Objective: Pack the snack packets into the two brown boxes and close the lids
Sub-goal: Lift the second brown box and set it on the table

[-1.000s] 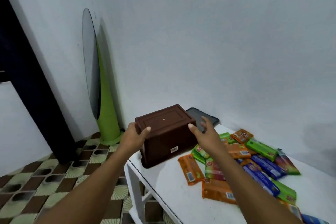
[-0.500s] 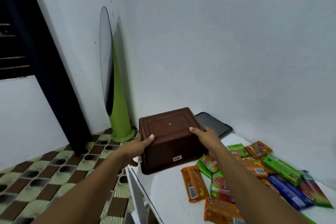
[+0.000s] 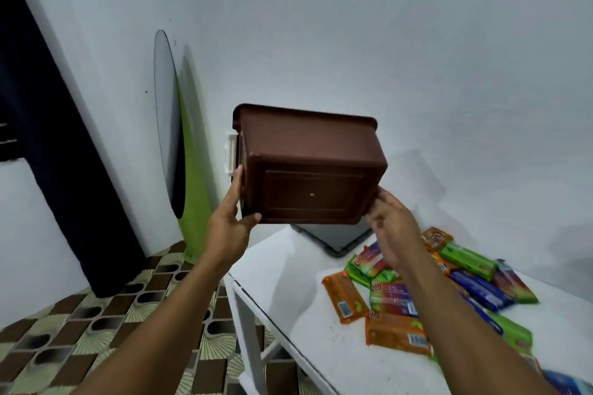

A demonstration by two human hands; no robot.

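Observation:
A brown plastic box (image 3: 308,167) with a white side latch (image 3: 231,154) hangs in the air above the table's far left corner, tipped so its underside faces me. My left hand (image 3: 229,228) grips its left lower edge and my right hand (image 3: 393,224) holds its right lower corner. Snack packets (image 3: 417,292) in orange, green, blue and purple lie in a loose heap on the white table (image 3: 288,282), to the right below the box. No second brown box is in view.
A dark grey lid or tray (image 3: 337,236) lies flat on the table's back corner under the lifted box. A green cone-shaped stand with an oval mirror (image 3: 179,151) leans against the wall left of the table. The tiled floor (image 3: 80,324) lies beyond the table's left edge.
Both hands closed on the box, which sat upside down on the table, and lifted it while tipping its underside toward me. The grey lid beneath it is now exposed.

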